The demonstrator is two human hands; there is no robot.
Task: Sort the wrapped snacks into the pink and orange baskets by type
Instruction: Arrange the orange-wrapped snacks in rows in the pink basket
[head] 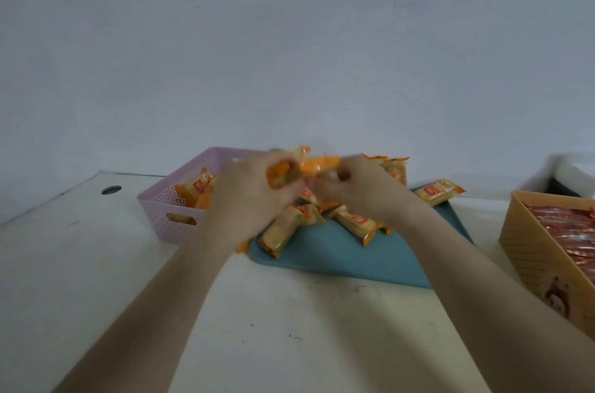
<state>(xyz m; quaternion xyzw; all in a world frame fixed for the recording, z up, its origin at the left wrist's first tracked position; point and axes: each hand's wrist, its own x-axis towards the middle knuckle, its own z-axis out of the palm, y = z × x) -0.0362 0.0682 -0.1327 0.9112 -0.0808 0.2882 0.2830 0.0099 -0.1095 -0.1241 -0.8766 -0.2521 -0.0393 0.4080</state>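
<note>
1. I see the orange basket [528,251] at the right edge of the bench [96,263]. It looks packed with red snacks [566,231], so I think that kind is mostly sorted.
2. The pink basket [167,209] sits on the far left side of the blue tray [338,257]. It holds at least one yellow snack [198,191]. I cannot see how many more are inside.
3. Some yellow snacks are not sorted yet. A few lie in a loose pile [289,228] on the tray, and one lies alone [439,192] at the tray's far right corner.
4. My left hand [254,196] and my right hand [363,189] meet above the pile. Both look closed on a bunch of yellow packets [318,164], but the picture is blurry there, so I cannot count them.
5. I see no red snacks left on the tray.
6. I think the job is more than half done. What is left is getting the yellow ones into the pink basket.
</note>
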